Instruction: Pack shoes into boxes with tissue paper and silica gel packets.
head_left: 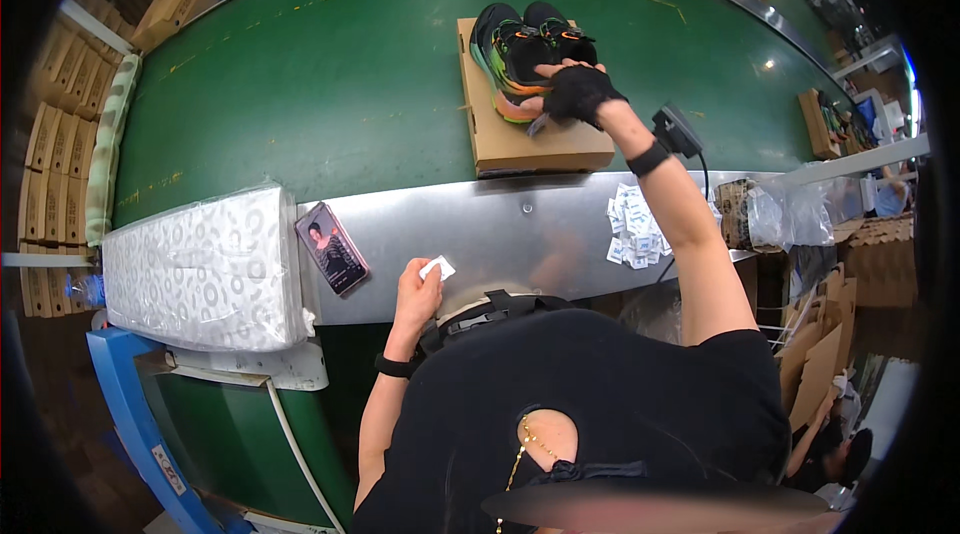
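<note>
A pair of black running shoes rests on a closed brown shoe box, toes pointing away from me. The nearer left shoe has green and orange soles; the other shoe lies beside it. My right hand, in a black fingerless glove, closes on the heel of the left shoe, thumb outside and fingers at the opening. Close to my body, my left hand pinches a small white sachet. A loose pile of similar white sachets lies on the metal ledge under my right forearm.
Box and shoes stand on a green conveyor belt behind the metal ledge. On the ledge's left are a phone and a plastic-wrapped stack of patterned paper. Brown boxes are stacked far left. A person is at lower right.
</note>
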Demonstrator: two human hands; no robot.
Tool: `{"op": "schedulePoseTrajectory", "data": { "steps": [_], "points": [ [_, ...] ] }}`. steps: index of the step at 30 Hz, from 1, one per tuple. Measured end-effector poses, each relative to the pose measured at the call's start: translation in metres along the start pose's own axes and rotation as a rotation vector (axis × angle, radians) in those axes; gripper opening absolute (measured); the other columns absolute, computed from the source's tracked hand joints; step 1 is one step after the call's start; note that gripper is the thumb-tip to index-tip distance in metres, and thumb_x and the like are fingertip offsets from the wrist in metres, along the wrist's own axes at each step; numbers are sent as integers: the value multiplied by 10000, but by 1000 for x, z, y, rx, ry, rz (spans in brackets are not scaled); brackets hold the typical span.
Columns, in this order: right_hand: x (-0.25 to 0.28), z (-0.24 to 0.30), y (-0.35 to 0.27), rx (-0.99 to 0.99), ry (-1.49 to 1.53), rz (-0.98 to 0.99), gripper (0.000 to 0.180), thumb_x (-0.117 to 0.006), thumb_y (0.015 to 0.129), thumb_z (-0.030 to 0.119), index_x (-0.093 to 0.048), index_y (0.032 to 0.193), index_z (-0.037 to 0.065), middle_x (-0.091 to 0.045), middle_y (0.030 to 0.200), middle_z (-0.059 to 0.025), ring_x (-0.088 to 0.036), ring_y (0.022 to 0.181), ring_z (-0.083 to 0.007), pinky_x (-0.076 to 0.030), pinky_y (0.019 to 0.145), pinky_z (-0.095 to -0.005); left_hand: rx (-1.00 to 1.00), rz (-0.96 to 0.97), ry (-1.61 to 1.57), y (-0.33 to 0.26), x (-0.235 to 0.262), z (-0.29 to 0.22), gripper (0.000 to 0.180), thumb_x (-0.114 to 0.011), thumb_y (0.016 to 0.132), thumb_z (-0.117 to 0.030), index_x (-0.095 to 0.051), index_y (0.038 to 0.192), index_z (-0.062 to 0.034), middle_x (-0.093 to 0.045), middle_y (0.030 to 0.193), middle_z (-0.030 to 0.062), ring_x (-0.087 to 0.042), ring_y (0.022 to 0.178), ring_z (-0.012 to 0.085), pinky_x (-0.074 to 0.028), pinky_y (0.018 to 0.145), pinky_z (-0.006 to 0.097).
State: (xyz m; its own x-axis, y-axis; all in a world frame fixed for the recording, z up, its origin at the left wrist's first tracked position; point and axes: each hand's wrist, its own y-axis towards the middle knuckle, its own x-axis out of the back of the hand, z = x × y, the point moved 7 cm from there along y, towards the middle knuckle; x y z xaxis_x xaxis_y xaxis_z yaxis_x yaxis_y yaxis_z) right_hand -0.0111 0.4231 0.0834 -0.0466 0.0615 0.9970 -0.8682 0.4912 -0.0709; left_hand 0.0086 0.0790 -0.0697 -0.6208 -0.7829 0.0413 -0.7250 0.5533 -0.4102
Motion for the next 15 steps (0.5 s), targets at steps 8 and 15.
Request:
{"op": "schedulePoseTrajectory", "data": {
  "steps": [8, 15],
  "points": [
    [4, 3, -23, 124, 678, 124, 349, -695, 674, 356, -609, 761, 29, -576, 669, -99, -589, 616, -168, -454, 551, -297, 114, -72, -176, -16, 18, -2, 138, -495, 854, -156, -474, 881, -22, -458, 559, -8, -385, 418, 37, -267, 367, 196],
    [6, 60, -152, 950, 202, -168, 312, -734, 496, 238, -548, 685, 74, -471, 689, -112, -508, 656, -295, -425, 582, -385, 30, -305, -348, -12, 56, -17, 118, -474, 875, -148, -454, 911, -37, -437, 590, -7, -377, 439, 44, -288, 384, 185]
  ]
}}
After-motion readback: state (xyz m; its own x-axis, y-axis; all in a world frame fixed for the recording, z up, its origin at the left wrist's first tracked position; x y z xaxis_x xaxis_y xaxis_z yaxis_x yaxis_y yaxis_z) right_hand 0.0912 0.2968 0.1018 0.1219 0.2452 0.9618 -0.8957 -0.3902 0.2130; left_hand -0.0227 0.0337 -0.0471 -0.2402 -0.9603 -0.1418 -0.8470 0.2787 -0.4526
